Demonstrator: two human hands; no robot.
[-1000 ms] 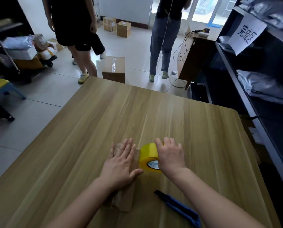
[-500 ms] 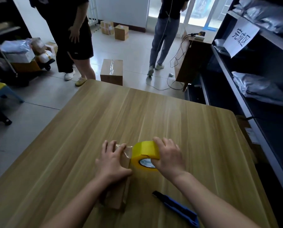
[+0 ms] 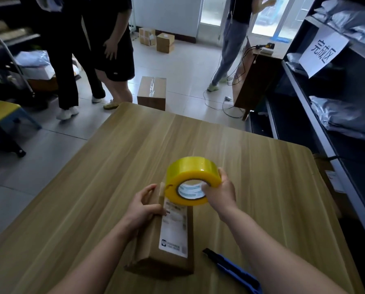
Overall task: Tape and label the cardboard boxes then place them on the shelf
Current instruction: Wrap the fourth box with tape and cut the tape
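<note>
**Fingers (image 3: 149, 189) gripping box and tape roll**

Head view: the left hand (image 3: 143, 209) curls its fingers round the far end of the long brown cardboard box with a white label (image 3: 154, 247). The box lies lengthwise near the near edge of the worktop (image 3: 262, 187). The right hand (image 3: 222, 194) holds the yellow roll of packing tape (image 3: 190, 172) just above that end, thumb in the core and the other fingers over the rim. A short strip seems to join roll and box.

Likely trouble: pulled askew, the tape could wrinkle or miss the seam. A loose left grip would let the box slide.

Count: one box on the worktop, one roll, one blue utility knife (image 3: 230, 269) by the near edge, three brown cardboard boxes on the floor (image 3: 153, 92), and one dark shelf (image 3: 317, 124) at the right.
</note>
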